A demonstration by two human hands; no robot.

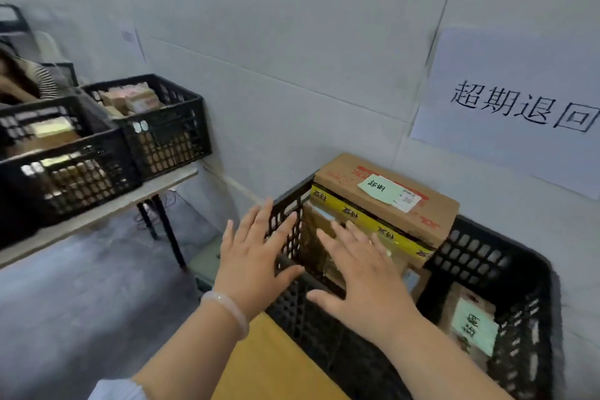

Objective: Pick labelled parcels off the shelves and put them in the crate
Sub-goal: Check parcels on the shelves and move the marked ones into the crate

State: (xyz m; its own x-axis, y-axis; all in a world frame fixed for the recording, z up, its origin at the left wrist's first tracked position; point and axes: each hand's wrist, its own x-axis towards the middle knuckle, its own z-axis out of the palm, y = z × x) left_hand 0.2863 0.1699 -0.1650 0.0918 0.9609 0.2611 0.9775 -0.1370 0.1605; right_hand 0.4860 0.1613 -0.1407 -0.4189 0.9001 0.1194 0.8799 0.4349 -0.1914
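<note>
A black plastic crate (493,256) stands at the lower right against the tiled wall. A brown cardboard parcel (386,204) with yellow tape and a pale green label sticks up from its far corner. A smaller parcel with a green label (472,325) lies lower in the crate on the right. My left hand (253,263) is spread flat outside the crate's left wall, thumb over the rim. My right hand (363,273) hovers with straight fingers inside the crate over another brown parcel (321,237). Neither hand holds anything.
Two more black crates (65,166) (168,130) full of parcels sit on a light table (97,214) at the left. A paper sign (519,107) with handwritten characters hangs on the wall. A yellow-brown surface (269,364) lies under the near crate. Grey floor in between.
</note>
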